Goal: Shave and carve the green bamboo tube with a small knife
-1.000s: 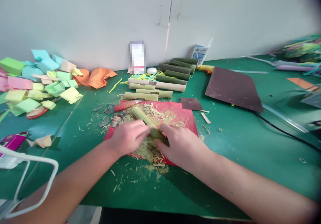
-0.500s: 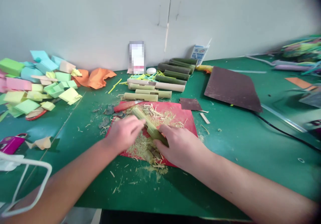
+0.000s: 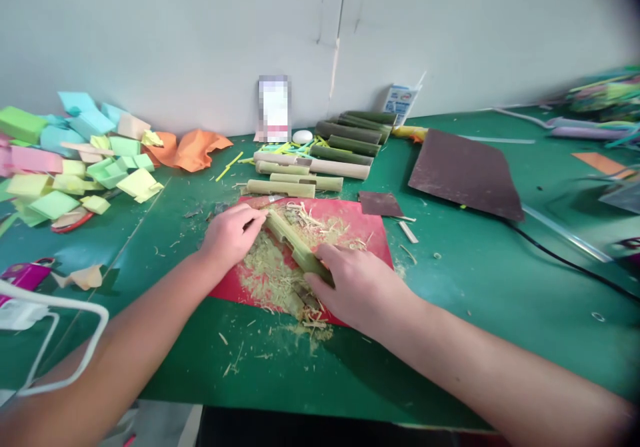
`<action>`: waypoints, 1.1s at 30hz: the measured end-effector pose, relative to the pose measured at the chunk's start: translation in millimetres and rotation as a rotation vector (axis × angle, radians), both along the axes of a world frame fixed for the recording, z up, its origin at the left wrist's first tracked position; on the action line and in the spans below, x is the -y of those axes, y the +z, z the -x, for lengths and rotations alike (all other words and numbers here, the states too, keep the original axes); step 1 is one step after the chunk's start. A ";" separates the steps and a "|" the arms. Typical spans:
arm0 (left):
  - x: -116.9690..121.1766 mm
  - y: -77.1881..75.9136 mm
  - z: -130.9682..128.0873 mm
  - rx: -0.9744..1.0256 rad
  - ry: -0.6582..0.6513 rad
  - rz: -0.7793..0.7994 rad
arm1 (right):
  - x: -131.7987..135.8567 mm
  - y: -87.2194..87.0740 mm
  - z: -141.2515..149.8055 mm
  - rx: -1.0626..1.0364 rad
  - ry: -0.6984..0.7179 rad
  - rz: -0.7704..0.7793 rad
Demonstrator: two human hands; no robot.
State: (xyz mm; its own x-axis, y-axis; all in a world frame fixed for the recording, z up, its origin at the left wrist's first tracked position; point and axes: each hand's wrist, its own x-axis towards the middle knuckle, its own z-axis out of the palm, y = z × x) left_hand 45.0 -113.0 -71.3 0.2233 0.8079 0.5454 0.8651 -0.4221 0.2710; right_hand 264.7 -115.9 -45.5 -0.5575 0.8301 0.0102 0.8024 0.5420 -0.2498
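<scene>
My right hand (image 3: 357,280) is wrapped round the near end of a pale green bamboo tube (image 3: 293,240) with a notch cut in its side. The tube slants away to the left over a red mat (image 3: 373,233) strewn with shavings and dust. At the tube's far end is my left hand (image 3: 230,237), thumb and fingers drawn together in a pinch. Whether anything small is between those fingertips, I cannot make out. Behind the left hand, a knife (image 3: 274,199) lies mostly covered, only part of it showing.
Several cut bamboo tubes (image 3: 280,189) lie in rows behind the mat. Folded paper pieces (image 3: 55,203) heap up at left beside orange paper (image 3: 195,150). A dark brown sheet (image 3: 465,173) and a smaller one (image 3: 380,203) lie right. A phone (image 3: 274,110) leans on the wall.
My left hand has slid from the tube's notch toward its far left end, covering most of the red-handled knife. The right hand keeps its grip, nearly still.
</scene>
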 end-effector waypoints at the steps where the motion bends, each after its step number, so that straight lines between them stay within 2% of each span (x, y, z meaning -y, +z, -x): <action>1: -0.7 -0.2 0.8 -0.002 -0.021 0.025 | 0.1 0.2 0.2 0.002 0.002 0.003; 4: -0.9 -1.2 1.1 -0.022 -0.139 0.125 | 0.1 0.5 0.6 -0.002 0.012 0.004; 8: -1.1 -0.2 -0.2 0.033 -0.015 0.043 | 0.3 0.6 0.6 -0.011 0.008 0.005; 12: 1.1 1.9 -4.0 -0.008 -0.183 0.143 | 0.1 0.6 0.3 -0.017 0.018 0.009; 13: 1.5 2.1 -4.5 -0.001 -0.183 0.141 | 0.0 0.5 0.2 -0.024 0.016 0.005; 16: 3.4 2.1 -5.6 0.043 -0.036 0.057 | -0.3 0.1 0.2 -0.031 0.010 0.009; 17: 4.7 1.8 -6.4 0.041 -0.033 0.059 | -0.4 0.0 0.3 -0.030 0.012 0.011; 20: 8.1 0.9 -8.4 -0.007 -0.182 0.140 | -0.6 -0.1 0.7 -0.027 0.022 0.009; 21: 8.1 0.7 -8.1 -0.012 -0.192 0.141 | -0.7 -0.1 0.9 -0.027 0.018 0.007; 25: 4.5 0.9 -4.9 0.019 -0.004 0.031 | -0.6 -0.4 0.8 -0.015 0.000 0.015; 26: 4.3 0.8 -5.2 0.017 -0.026 0.042 | -0.5 -0.5 0.6 -0.016 0.004 0.015; 29: 5.4 0.5 -8.1 -0.015 -0.204 0.134 | -0.1 -0.6 0.2 -0.019 0.017 0.006; 30: 5.4 0.5 -8.7 -0.015 -0.211 0.140 | 0.1 -0.4 0.2 -0.018 0.014 0.003; 33: 4.9 1.1 -9.0 0.009 -0.046 0.064 | 0.4 0.8 0.4 -0.013 0.007 0.006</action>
State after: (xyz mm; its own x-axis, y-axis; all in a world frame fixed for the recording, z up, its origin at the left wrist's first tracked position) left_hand 54.1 -117.9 -70.2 0.2562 0.8302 0.4951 0.8425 -0.4429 0.3067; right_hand 264.4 -116.3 -44.7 -0.5630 0.8264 0.0124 0.7955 0.5459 -0.2630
